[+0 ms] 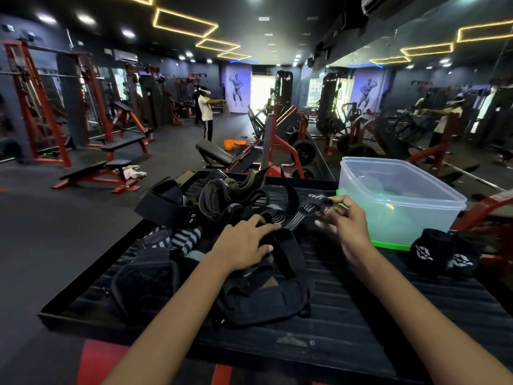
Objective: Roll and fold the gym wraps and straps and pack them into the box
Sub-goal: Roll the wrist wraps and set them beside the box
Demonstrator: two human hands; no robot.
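Landmark: the clear plastic box (399, 201), standing open on a green lid at the far right of the black ribbed worktop (361, 307); every place below is told from it.
Box contents: pale green and dim shapes show through its wall at the bottom; what they are cannot be told.
Right hand (344, 220): just left of the box, near its left wall, raised a little above the worktop; thumb and forefinger pinch the end loop of a black strap with grey stripes.
Striped strap (299, 216): runs from the right hand's pinch leftward and down, away from the box, toward the left hand.
Left hand (244, 243): farther left of the box, palm down with fingers spread and nearly straight, pressing on the heap beside the striped strap's lower end; it grasps nothing.
Heap of wraps and straps (200, 215): left of the box, across the middle and left of the worktop, unrolled and tangled; black bands, grey-striped wraps and padded pieces lie over one another.
Black padded piece (263, 298): nearer the person than the box, below the left hand.
Two rolled black wraps (441, 252): just right of the box's near corner, side by side, white pattern on each.
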